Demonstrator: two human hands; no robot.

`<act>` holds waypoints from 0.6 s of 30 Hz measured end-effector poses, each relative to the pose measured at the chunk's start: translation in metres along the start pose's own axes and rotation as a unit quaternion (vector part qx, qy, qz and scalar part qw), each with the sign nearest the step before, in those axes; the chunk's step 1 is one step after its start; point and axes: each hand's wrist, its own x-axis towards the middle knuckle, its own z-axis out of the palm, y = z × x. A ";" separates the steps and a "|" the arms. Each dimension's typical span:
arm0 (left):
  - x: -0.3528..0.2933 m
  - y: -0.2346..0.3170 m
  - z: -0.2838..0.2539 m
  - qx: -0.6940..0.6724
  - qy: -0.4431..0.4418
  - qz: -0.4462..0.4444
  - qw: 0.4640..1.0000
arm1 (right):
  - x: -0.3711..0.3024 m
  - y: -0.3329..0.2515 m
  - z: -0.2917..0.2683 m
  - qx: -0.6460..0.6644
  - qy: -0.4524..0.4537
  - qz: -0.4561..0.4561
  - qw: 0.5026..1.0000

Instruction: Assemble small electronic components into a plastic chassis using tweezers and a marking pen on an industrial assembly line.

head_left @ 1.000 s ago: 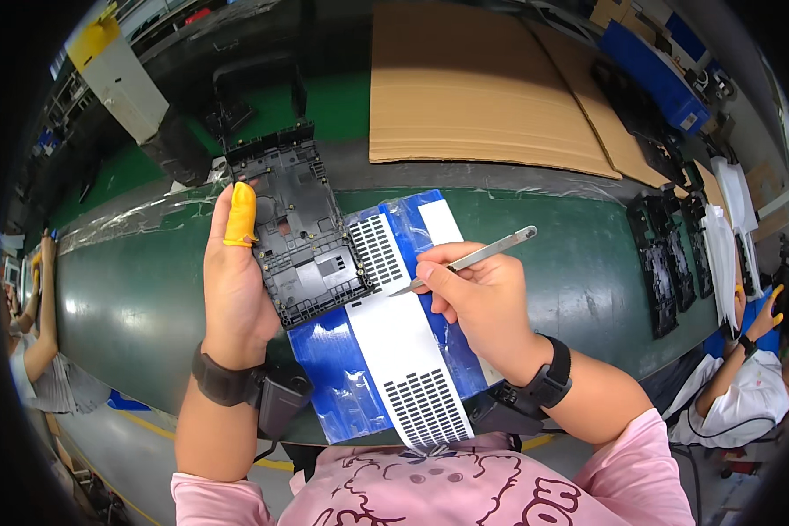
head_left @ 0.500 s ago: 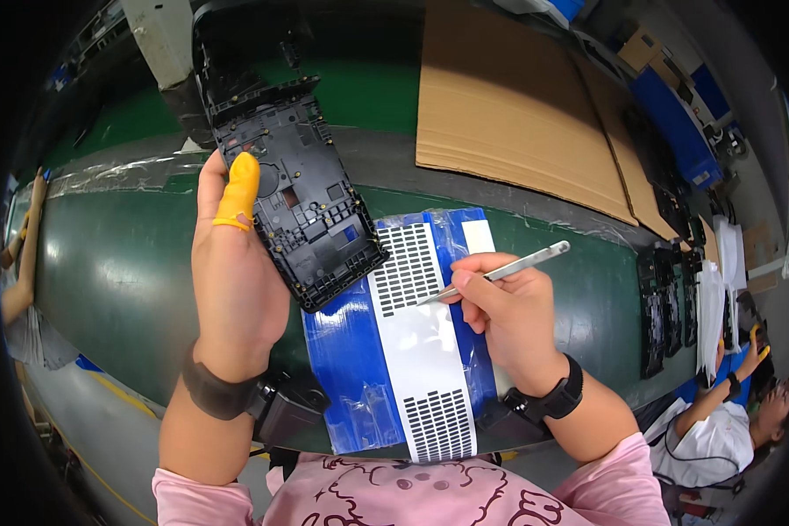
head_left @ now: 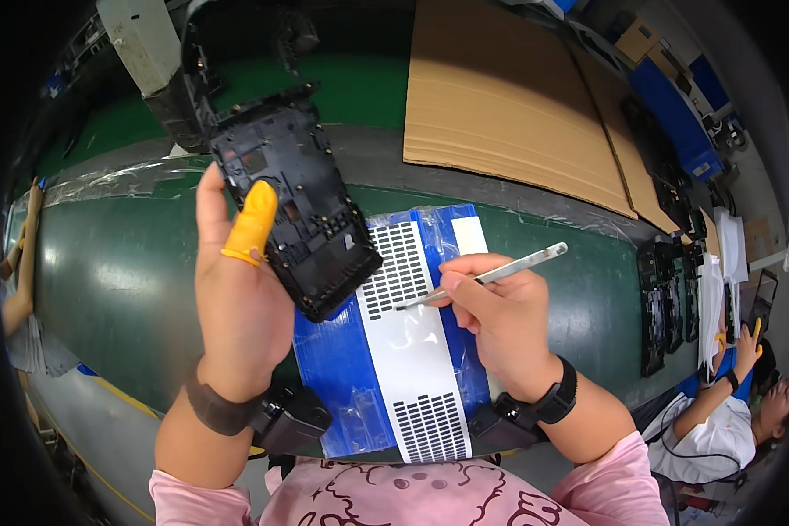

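Note:
My left hand (head_left: 241,316), with a yellow finger cot (head_left: 254,223) on the thumb, grips a black plastic housing (head_left: 294,193) by its left edge. The housing is tilted, and its ribbed inner side faces me. In my right hand (head_left: 508,316) is a pair of metal tweezers (head_left: 526,263), pinched between thumb and fingers. Its tips reach the lower rows of small black rectangular stickers on a white sheet (head_left: 412,351); a dark piece shows at the tips, too small to tell whether it is held. The sheet lies on a blue, tape-covered board (head_left: 337,386).
The green tabletop (head_left: 114,272) stretches to both sides. A large cardboard sheet (head_left: 508,105) lies at the back right. Black plastic parts (head_left: 653,307) and white sheets (head_left: 710,307) stand at the right edge. A co-worker (head_left: 710,438) sits at the far right; another person's arm (head_left: 26,254) shows at the far left.
The housing has tipped, and my left thumb sits farther over it. The tweezers' tips have moved slightly left and down along the stickers. The view has shifted a little.

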 end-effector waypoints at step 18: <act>-0.037 -0.024 0.012 -0.102 -0.097 -0.247 0.959 | -0.036 -0.021 0.004 0.082 -0.043 -0.062 0.994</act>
